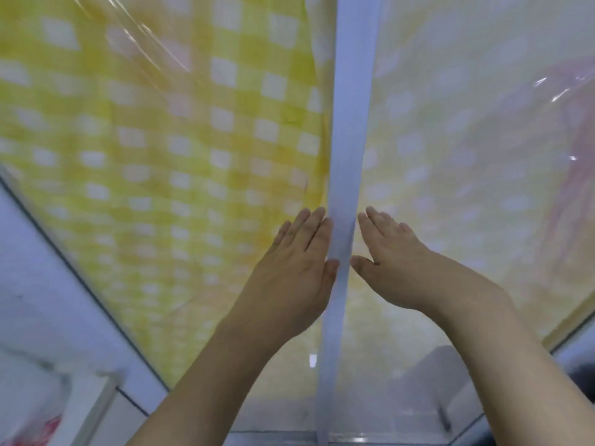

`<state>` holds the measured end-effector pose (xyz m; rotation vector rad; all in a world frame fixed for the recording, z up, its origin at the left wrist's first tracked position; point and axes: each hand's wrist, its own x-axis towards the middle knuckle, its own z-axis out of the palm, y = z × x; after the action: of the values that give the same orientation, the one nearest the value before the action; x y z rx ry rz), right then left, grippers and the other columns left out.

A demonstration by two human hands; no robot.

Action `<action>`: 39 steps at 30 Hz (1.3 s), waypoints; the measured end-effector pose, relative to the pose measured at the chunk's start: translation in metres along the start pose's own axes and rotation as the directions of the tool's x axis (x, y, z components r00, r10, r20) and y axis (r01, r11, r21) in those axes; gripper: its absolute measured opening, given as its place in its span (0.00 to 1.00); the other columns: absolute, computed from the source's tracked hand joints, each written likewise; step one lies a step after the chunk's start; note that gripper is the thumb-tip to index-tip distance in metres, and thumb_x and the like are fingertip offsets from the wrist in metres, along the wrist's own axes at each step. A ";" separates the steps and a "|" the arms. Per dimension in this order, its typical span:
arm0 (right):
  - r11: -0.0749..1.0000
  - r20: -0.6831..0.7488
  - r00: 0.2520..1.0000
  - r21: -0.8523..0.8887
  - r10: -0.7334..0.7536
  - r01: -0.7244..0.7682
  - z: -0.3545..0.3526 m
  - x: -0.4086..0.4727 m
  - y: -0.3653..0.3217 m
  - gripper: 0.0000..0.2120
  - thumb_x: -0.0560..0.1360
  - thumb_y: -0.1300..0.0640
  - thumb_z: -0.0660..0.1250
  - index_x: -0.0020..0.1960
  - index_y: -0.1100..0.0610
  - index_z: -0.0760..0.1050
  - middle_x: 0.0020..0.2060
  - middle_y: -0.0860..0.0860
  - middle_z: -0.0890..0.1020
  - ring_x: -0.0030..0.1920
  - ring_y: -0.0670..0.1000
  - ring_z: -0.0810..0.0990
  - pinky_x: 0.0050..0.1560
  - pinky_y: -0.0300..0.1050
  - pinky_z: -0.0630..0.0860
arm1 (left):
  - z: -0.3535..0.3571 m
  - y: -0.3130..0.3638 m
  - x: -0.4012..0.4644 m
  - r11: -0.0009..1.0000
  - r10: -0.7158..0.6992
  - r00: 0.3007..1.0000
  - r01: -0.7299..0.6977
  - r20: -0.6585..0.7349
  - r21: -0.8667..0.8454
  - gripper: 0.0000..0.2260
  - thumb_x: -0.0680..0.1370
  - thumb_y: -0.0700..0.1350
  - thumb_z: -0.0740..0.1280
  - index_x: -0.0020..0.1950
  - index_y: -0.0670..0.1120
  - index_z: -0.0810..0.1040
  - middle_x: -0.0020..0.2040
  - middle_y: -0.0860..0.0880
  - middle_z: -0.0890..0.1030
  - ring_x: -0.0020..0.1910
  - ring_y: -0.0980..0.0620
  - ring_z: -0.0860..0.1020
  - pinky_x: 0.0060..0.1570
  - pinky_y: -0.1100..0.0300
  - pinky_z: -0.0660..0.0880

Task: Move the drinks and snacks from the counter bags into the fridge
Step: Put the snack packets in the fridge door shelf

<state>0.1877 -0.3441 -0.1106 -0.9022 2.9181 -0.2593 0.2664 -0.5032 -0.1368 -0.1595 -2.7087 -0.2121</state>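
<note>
Two bare hands reach forward, palms flat against a see-through plastic curtain patterned in yellow and white checks. The left hand [297,252] rests on the left curtain panel [167,130], fingers straight and together. The right hand [391,255] mirrors it on the right curtain panel [467,149], fingers straight too. Neither hand grasps anything.

Between the hands a pale strip [346,175] runs from far to near, where the two panels meet. Both thumbs sit just beside it, one on each side.

The plastic looks thin, soft and glossy, with wrinkles catching light, so it should be light to shift but probably slippery under flat palms. The best hold is likely the stiffer strip edge, pinched or pushed sideways to part the panels.

No drinks or snacks are clearly visible. A bag [38,423] with red markings, blurred, sits at the near left corner, well apart from both hands.
</note>
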 end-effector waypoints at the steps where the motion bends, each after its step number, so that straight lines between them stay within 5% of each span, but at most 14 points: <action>1: 1.000 -0.003 1.000 0.005 -0.008 0.008 0.000 0.002 -0.008 0.33 0.84 0.48 0.52 0.79 0.57 0.37 0.79 0.53 0.39 0.79 0.51 0.38 0.76 0.48 0.39 | -0.006 -0.010 -0.005 0.999 -0.025 1.000 0.025 -0.015 0.020 0.26 0.85 0.52 0.49 0.81 0.43 0.51 0.82 0.48 0.47 0.80 0.52 0.43 0.77 0.58 0.39; 6: 0.996 0.020 1.000 -0.088 0.010 -0.008 -0.003 0.001 -0.042 0.31 0.83 0.47 0.51 0.79 0.60 0.43 0.79 0.55 0.48 0.78 0.53 0.48 0.77 0.51 0.48 | -0.031 -0.044 -0.032 0.985 -0.159 0.987 0.161 -0.031 0.066 0.27 0.85 0.53 0.48 0.82 0.44 0.50 0.82 0.49 0.46 0.80 0.53 0.42 0.77 0.59 0.38; 19: 0.927 0.082 0.926 -0.040 -0.368 0.372 0.010 0.036 -0.143 0.33 0.83 0.46 0.50 0.80 0.58 0.37 0.79 0.53 0.38 0.79 0.52 0.38 0.76 0.49 0.39 | -0.064 -0.089 -0.106 0.843 -0.500 0.864 0.500 -0.055 0.199 0.27 0.85 0.53 0.51 0.81 0.42 0.52 0.82 0.46 0.49 0.81 0.48 0.45 0.78 0.55 0.42; 39: 0.474 0.206 0.451 0.074 -0.868 0.878 0.083 0.010 -0.394 0.32 0.83 0.50 0.50 0.80 0.58 0.38 0.79 0.54 0.39 0.79 0.51 0.39 0.76 0.48 0.38 | -0.152 -0.146 -0.328 0.292 -0.886 0.364 0.919 -0.288 0.264 0.27 0.85 0.53 0.50 0.81 0.43 0.49 0.82 0.47 0.47 0.80 0.51 0.43 0.76 0.58 0.37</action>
<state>0.4070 -0.6815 -0.1203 -2.2300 1.9588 -0.1167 0.6032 -0.6986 -0.1536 1.5433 -2.3184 0.0240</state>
